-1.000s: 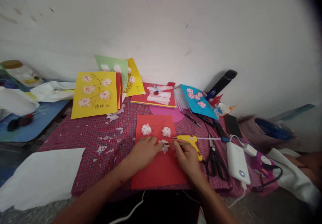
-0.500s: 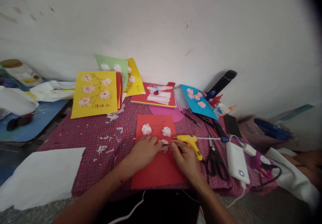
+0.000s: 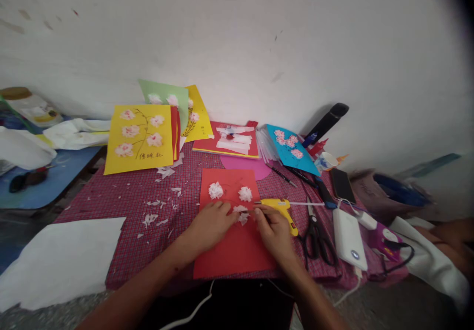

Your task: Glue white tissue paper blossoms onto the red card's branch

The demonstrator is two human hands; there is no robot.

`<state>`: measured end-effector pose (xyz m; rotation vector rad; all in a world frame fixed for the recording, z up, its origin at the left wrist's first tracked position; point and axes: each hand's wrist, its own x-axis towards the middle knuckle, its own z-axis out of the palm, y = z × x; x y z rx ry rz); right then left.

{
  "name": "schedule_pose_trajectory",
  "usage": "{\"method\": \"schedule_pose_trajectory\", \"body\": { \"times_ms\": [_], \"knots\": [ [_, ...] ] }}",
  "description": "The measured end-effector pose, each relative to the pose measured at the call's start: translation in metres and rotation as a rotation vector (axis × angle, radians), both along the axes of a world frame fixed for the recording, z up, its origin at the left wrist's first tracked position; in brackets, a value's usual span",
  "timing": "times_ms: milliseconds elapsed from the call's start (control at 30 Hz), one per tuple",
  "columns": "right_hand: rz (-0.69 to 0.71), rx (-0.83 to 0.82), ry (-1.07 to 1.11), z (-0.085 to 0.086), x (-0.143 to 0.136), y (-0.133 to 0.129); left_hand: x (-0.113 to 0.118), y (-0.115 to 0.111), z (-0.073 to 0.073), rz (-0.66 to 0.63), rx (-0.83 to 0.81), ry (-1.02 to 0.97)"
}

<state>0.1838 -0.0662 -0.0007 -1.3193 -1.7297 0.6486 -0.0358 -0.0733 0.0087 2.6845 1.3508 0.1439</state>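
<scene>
- Red sheet (image 3: pixel 233 256) on the near side of the surface (image 3: pixel 137 241), which is draped in checked cloth; both hands on or just over it.
- Left hand (image 3: pixel 213 224): palm down on the sheet, fingers together, fingertips and thumb by the white paper piece (image 3: pixel 242 217) at mid-sheet. Cannot tell whether it grips anything.
- Right hand (image 3: pixel 274 228): thumb and fingers pinched on a thin dark stick (image 3: pixel 249 212), its tip at the paper piece. Exact kind of stick too small to tell.
- Two crumpled white flowers, left one (image 3: pixel 215 190) and right one (image 3: pixel 245 193), sit on the sheet beyond the hands; faint lines drawn near them.
- Yellow glue gun (image 3: pixel 276 203) just beyond the right hand, nozzle toward the sheet, pale stick at its rear.
- Right of it: black-handled scissors (image 3: pixel 314 241), then white power bank (image 3: pixel 350 238); dark phone (image 3: pixel 343 185) farther back.
- Torn paper scraps (image 3: pixel 150 219) scattered left of the sheet.
- Yellow flower card (image 3: pixel 138 140) at back left, blue flower card (image 3: pixel 292 148) at back right.
</scene>
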Motion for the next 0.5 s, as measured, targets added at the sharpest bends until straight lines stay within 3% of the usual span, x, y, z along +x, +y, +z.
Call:
{"method": "schedule_pose_trajectory", "body": {
  "times_ms": [233, 500],
  "knots": [
    [0.040, 0.042, -0.046, 0.0061, -0.0027, -0.0070, 0.0001, 0.0004, -0.0018, 0.015, -0.012, -0.007],
    [-0.005, 0.074, -0.081, 0.0090, 0.0042, -0.0097, -0.0001, -0.0004, -0.0027, 0.021, -0.010, -0.048]
  ]
}}
